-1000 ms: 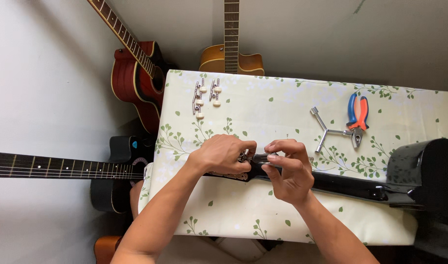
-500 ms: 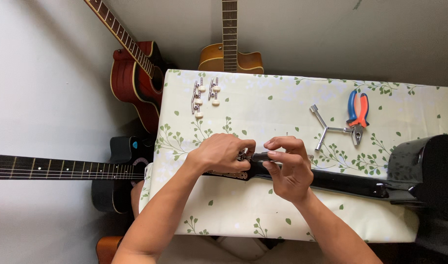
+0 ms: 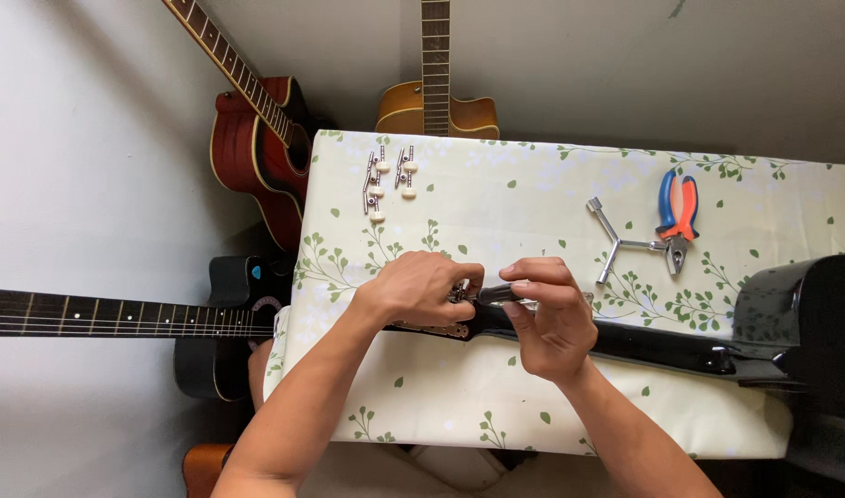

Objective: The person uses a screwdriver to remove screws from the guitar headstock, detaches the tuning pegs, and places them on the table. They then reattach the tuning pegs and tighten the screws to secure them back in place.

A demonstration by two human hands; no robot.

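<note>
Seen from above, a left hand [image 3: 422, 290] grips the headstock [image 3: 441, 325] of a black guitar [image 3: 718, 346] lying across a leaf-patterned tablecloth [image 3: 533, 212], while the right hand [image 3: 547, 318] pinches a small dark tool [image 3: 498, 293] against it. Beyond lie two strips of tuning pegs [image 3: 390, 180], a three-armed metal wrench [image 3: 621, 244] and orange-and-blue pliers [image 3: 677, 214] — other guitars lean alongside.
</note>
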